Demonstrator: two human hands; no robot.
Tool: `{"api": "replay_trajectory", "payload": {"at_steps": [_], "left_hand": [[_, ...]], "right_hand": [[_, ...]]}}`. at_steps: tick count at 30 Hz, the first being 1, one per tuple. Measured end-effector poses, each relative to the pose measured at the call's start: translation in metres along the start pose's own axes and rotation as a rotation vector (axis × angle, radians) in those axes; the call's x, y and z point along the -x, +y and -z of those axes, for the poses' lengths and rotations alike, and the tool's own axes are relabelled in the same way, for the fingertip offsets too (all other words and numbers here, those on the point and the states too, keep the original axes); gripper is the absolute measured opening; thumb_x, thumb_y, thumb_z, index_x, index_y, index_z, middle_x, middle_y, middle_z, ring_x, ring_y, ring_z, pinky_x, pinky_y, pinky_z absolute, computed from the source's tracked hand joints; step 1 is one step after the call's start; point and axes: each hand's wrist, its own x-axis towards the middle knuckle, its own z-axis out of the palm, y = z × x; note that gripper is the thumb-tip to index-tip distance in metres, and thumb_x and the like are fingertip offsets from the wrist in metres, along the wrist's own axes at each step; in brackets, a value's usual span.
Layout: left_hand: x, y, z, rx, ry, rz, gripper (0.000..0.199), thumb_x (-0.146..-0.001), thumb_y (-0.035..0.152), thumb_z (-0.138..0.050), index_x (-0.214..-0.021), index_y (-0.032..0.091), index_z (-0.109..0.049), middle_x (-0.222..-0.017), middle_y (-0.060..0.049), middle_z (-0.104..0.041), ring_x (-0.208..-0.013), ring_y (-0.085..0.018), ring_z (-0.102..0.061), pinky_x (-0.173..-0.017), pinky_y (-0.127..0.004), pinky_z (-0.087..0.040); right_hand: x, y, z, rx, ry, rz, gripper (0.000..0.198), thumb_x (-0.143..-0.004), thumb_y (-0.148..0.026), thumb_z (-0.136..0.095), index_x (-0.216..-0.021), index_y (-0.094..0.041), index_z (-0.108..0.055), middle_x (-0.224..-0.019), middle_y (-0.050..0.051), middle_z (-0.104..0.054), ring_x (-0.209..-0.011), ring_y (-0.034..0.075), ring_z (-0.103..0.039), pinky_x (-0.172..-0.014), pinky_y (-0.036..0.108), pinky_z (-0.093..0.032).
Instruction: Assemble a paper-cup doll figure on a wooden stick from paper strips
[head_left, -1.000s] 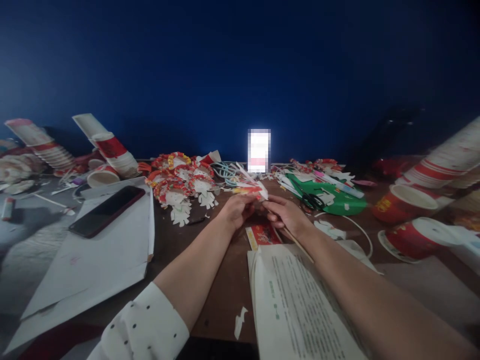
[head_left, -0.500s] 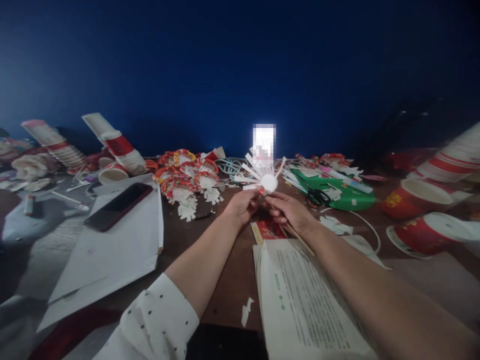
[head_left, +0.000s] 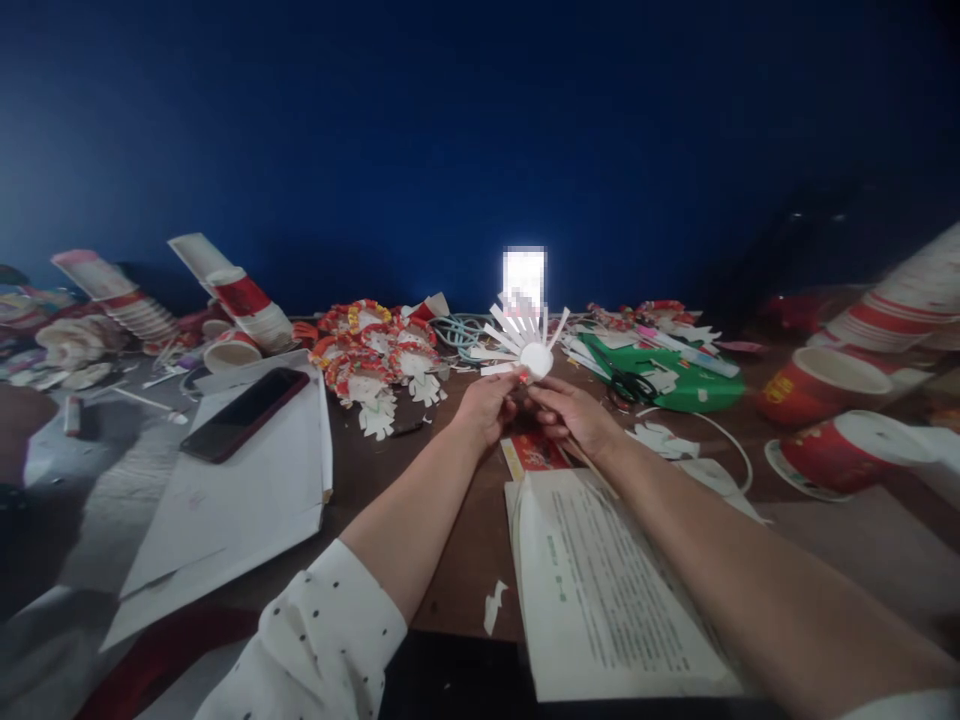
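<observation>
Both hands meet above the middle of the brown worktop, holding up a white cut paper piece, a round disc with narrow strips fanned out toward the far edge. The left hand pinches the disc's lower-left rim between thumb and fingers; the right hand has its fingers bent, thumb and forefinger pressed to the lower rim. A thin stick shows beneath the right palm, though whether the fingers grip it cannot be told. Just below the hands lies a red card, and next to it printed pages reach past the near edge. Black-handled scissors rest on a green sheet to the right, while red-and-white paper crafts crowd the far edge to the left.
</observation>
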Motion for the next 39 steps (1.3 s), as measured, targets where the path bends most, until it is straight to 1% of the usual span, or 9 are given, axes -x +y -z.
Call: {"api": "replay_trajectory", "payload": {"at_steps": [4, 8, 13, 18, 22, 25, 30, 34, 39], "left_hand": [[0.001, 0.004, 0.003, 0.033, -0.030, 0.037, 0.025, -0.076, 0.024, -0.083, -0.076, 0.010, -0.063, -0.062, 0.003, -0.056, -0.041, 0.001, -0.041, -0.037, -0.009, -0.031], [-0.002, 0.010, 0.006, 0.125, 0.001, 0.047, 0.027, -0.082, 0.031, -0.077, -0.077, 0.011, -0.060, -0.066, 0.002, -0.057, -0.043, 0.000, -0.045, -0.038, -0.009, -0.035], [-0.008, 0.012, 0.005, 0.100, 0.144, -0.015, 0.019, -0.093, 0.021, -0.063, -0.078, 0.013, -0.056, -0.063, 0.003, -0.055, -0.039, 0.000, -0.040, -0.037, -0.010, -0.033], [-0.006, 0.012, 0.005, 0.017, 0.102, -0.003, 0.020, -0.093, 0.008, -0.055, -0.074, 0.012, -0.055, -0.055, 0.004, -0.049, -0.037, 0.000, -0.033, -0.036, -0.010, -0.026], [-0.005, 0.010, 0.006, -0.028, 0.086, -0.024, 0.018, -0.084, 0.000, -0.060, -0.071, 0.012, -0.056, -0.058, 0.002, -0.056, -0.039, 0.000, -0.039, -0.038, -0.009, -0.030], [-0.007, 0.010, 0.005, 0.028, 0.158, -0.034, 0.019, -0.082, -0.002, -0.058, -0.071, 0.013, -0.054, -0.065, -0.001, -0.063, -0.040, 0.000, -0.042, -0.040, -0.009, -0.033], [-0.009, 0.012, 0.005, 0.176, 0.228, -0.049, 0.018, -0.083, -0.003, -0.055, -0.077, 0.013, -0.055, -0.068, -0.001, -0.066, -0.044, 0.000, -0.049, -0.042, -0.008, -0.035], [-0.008, 0.011, 0.005, 0.129, 0.212, -0.019, 0.015, -0.081, -0.003, -0.060, -0.078, 0.011, -0.059, -0.069, -0.003, -0.067, -0.044, 0.000, -0.049, -0.041, -0.008, -0.036], [0.000, 0.007, 0.003, 0.020, 0.098, 0.048, 0.015, -0.084, -0.001, -0.058, -0.074, 0.009, -0.063, -0.060, 0.000, -0.060, -0.041, -0.001, -0.046, -0.037, -0.009, -0.036]], "right_hand": [[-0.001, -0.007, 0.005, -0.105, 0.031, -0.043, 0.021, -0.070, -0.014, -0.075, -0.089, -0.018, -0.066, -0.068, -0.003, -0.059, -0.044, 0.001, -0.035, -0.033, 0.007, -0.018], [-0.001, -0.014, 0.012, -0.190, 0.014, -0.095, 0.014, -0.076, -0.009, -0.069, -0.085, -0.017, -0.063, -0.069, -0.003, -0.058, -0.043, 0.000, -0.035, -0.031, 0.005, -0.021], [-0.001, -0.019, 0.018, -0.250, -0.011, -0.147, 0.011, -0.080, -0.008, -0.066, -0.084, -0.017, -0.060, -0.069, -0.004, -0.056, -0.042, 0.000, -0.034, -0.030, 0.003, -0.023], [-0.001, -0.025, 0.021, -0.283, 0.009, -0.201, 0.011, -0.083, -0.006, -0.063, -0.083, -0.016, -0.058, -0.068, -0.004, -0.056, -0.040, -0.001, -0.033, -0.029, 0.002, -0.024], [-0.004, -0.026, 0.027, -0.244, 0.024, -0.142, 0.009, -0.085, -0.009, -0.062, -0.082, -0.017, -0.059, -0.067, -0.005, -0.054, -0.039, -0.001, -0.033, -0.028, 0.002, -0.026], [-0.006, -0.025, 0.029, -0.247, 0.042, -0.146, 0.008, -0.087, -0.010, -0.061, -0.082, -0.016, -0.060, -0.070, -0.003, -0.055, -0.040, 0.000, -0.035, -0.028, 0.002, -0.028], [-0.003, -0.022, 0.023, -0.250, 0.099, -0.230, 0.010, -0.088, -0.006, -0.059, -0.083, -0.014, -0.060, -0.069, -0.001, -0.057, -0.041, 0.000, -0.036, -0.029, 0.003, -0.029], [0.001, -0.019, 0.014, -0.216, 0.126, -0.217, 0.009, -0.089, -0.007, -0.058, -0.084, -0.014, -0.062, -0.069, 0.000, -0.058, -0.042, 0.001, -0.037, -0.028, 0.004, -0.027], [0.003, -0.016, 0.008, -0.146, -0.010, -0.264, 0.013, -0.084, -0.008, -0.064, -0.095, -0.014, -0.067, -0.068, -0.001, -0.057, -0.041, 0.000, -0.034, -0.030, 0.003, -0.023]]}}
